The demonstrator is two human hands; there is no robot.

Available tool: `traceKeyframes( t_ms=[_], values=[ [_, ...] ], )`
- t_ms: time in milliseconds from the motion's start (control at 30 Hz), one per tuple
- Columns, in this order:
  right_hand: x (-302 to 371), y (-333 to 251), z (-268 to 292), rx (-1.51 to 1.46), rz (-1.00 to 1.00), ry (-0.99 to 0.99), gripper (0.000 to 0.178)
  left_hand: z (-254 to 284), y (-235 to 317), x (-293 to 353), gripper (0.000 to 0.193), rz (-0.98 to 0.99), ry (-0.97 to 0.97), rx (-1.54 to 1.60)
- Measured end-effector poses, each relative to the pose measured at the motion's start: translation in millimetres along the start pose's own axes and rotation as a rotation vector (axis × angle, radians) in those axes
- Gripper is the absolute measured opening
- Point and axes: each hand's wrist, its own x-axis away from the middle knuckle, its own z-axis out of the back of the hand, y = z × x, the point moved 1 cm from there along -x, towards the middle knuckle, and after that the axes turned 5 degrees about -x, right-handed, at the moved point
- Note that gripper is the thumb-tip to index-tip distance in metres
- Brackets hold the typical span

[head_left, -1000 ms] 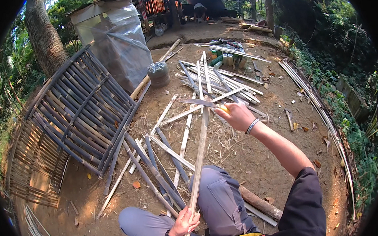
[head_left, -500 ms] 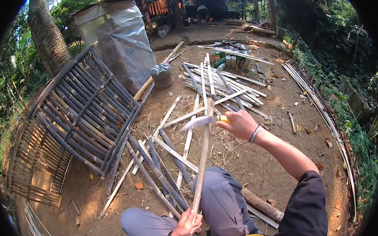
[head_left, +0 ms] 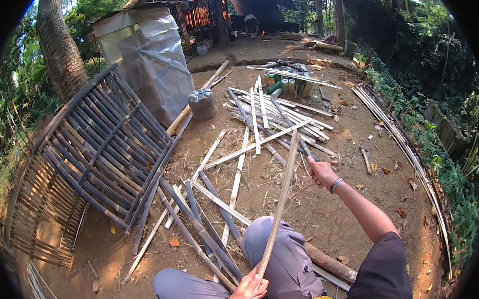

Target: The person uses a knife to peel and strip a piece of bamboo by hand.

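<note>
My left hand (head_left: 248, 290) is closed round the lower part of a long bamboo strip (head_left: 279, 208). The strip slants up and to the right over my bent knee, its far end above the ground. My right hand (head_left: 323, 174) grips a knife (head_left: 308, 152), whose dark blade points up and away, just right of the strip's upper end. The fingers hide most of the knife's handle. Whether the blade touches the strip I cannot tell.
Split bamboo strips (head_left: 297, 114) lie piled ahead, and dark bamboo poles (head_left: 207, 232) rest left of my knee. A slatted bamboo frame (head_left: 109, 145) leans at the left. A hammer-like tool (head_left: 365, 159) lies at right. A person (head_left: 251, 25) bends over far back.
My right hand has moved right and down with the knife, whose blade no longer crosses the strip. The strip's upper end has swung right, and my left hand has shifted slightly right.
</note>
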Motion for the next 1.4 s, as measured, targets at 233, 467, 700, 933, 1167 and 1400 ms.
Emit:
traceKeyframes(
  t_ms=[233, 467, 700, 933, 1167, 1400],
  values=[
    [68.7, -47.1, -56.2, -0.692, 0.233, -0.322, 0.037, -3.2, 20.1, 11.5, 0.062, -0.047, 0.032, 0.002],
    [83.8, -142.1, -167.4, -0.959, 0.400, -0.513, 0.028, 22.5, 143.2, 29.2, 0.054, -0.406, 0.275, -0.285],
    [125.6, -142.4, -242.9, -0.672, 0.369, -0.718, 0.022, 28.6, 366.9, 108.3, 0.048, -0.965, 0.642, -0.483],
    [131.9, -99.5, -237.9, -0.578, 0.340, -0.728, 0.020, 21.7, 475.4, 158.3, 0.039, -1.206, 0.965, -0.732],
    [98.2, -97.6, -208.9, -0.538, 0.406, -0.486, 0.023, 69.5, 402.1, 137.3, 0.033, -1.259, 0.969, -0.586],
    [109.1, -117.0, -144.0, -0.620, 0.484, -0.301, 0.030, 162.4, 290.4, 39.3, 0.041, -1.128, 1.733, -0.477]
  ],
)
